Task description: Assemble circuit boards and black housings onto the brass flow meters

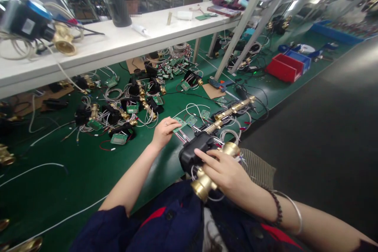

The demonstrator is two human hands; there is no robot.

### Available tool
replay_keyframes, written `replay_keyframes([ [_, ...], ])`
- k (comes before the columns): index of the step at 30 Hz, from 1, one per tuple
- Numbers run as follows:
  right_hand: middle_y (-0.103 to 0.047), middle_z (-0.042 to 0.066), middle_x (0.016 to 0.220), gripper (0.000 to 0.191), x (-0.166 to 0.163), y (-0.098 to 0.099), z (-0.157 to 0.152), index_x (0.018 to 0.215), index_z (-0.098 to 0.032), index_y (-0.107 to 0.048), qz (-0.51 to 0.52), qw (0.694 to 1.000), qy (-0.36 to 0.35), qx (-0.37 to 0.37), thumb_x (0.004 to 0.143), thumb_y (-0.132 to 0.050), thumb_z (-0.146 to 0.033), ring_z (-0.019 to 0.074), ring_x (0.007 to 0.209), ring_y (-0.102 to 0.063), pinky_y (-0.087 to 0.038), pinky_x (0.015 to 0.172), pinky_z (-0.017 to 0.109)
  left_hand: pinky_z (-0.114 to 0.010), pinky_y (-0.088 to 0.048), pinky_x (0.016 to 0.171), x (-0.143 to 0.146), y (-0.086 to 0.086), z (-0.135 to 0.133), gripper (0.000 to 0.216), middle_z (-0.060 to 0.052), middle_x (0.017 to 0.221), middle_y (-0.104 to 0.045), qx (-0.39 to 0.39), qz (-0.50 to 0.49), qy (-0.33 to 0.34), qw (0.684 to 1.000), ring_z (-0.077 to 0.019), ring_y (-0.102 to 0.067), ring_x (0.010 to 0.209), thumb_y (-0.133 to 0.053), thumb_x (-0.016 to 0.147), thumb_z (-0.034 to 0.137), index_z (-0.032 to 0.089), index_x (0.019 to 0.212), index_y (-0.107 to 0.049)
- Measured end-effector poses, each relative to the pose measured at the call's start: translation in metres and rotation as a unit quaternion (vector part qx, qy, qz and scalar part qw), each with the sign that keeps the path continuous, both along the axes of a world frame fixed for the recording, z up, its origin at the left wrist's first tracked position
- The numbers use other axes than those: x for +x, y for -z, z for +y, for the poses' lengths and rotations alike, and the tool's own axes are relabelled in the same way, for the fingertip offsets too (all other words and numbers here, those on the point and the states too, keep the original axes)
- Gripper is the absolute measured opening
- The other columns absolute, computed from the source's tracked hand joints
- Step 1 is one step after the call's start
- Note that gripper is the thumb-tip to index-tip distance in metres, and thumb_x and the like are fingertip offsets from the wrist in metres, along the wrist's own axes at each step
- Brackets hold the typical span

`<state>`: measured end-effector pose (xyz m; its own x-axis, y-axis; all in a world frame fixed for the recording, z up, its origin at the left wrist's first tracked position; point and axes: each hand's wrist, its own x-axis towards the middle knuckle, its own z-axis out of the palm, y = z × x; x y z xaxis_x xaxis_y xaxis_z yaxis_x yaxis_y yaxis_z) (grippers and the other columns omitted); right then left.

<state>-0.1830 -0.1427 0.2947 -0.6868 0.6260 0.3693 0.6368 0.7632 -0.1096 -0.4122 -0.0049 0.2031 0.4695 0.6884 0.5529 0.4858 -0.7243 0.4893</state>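
My right hand [226, 171] is wrapped round a brass valve body [206, 179] with a black housing [193, 153] on top, held over my lap at the bench's near edge. White wires trail from it. My left hand [163, 130] reaches onto the green mat [73, 165] and pinches a small green circuit board [178, 125]. Two more small green boards [191, 120] lie just beyond it, beside a long brass pipe fitting [233, 110].
Several black-and-brass valve assemblies with wires and green boards [118, 114] crowd the mat's middle. A white shelf [118, 43] spans above, bearing a blue-black valve unit [26, 19]. Red and blue bins [285, 67] stand far right. Another person sits behind the shelf [131, 2].
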Motion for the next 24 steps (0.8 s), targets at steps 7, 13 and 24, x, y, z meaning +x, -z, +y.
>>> replay_keyframes([
  [7,-0.059,0.01,0.125,0.019,-0.042,0.058,0.008,0.075,-0.016,-0.066,-0.103,0.99,0.003,-0.099,0.087,-0.052,-0.011,0.0241,0.082,-0.057,-0.05,0.064,0.038,-0.039,-0.047,0.091,0.002,0.055,-0.002,0.027,-0.006,0.087,-0.07,-0.044,0.05,0.017,0.998,-0.0155,-0.063,0.085,-0.043,0.086,0.011,0.021,0.088,-0.069],
  [13,-0.061,0.007,0.122,0.031,-0.015,0.063,-0.011,0.075,-0.018,-0.063,0.104,0.994,0.02,0.019,0.094,-0.039,-0.011,0.0231,0.096,-0.053,-0.049,0.077,0.037,-0.045,-0.043,0.098,-0.024,0.085,-0.006,0.031,-0.007,0.097,-0.069,-0.087,0.058,-0.046,0.993,-0.0166,-0.062,0.095,-0.041,0.085,0.008,0.021,0.096,-0.067],
  [24,-0.057,0.015,0.125,0.015,-0.079,0.105,0.029,0.088,-0.008,-0.069,-0.23,0.931,0.077,-0.273,0.086,-0.054,-0.009,0.0255,0.087,-0.06,-0.052,0.068,0.038,-0.044,-0.038,0.102,0.002,0.128,-0.008,0.025,-0.008,0.1,-0.069,-0.15,0.154,0.036,0.976,-0.0168,-0.061,0.097,-0.048,0.085,0.008,0.02,0.093,-0.069],
])
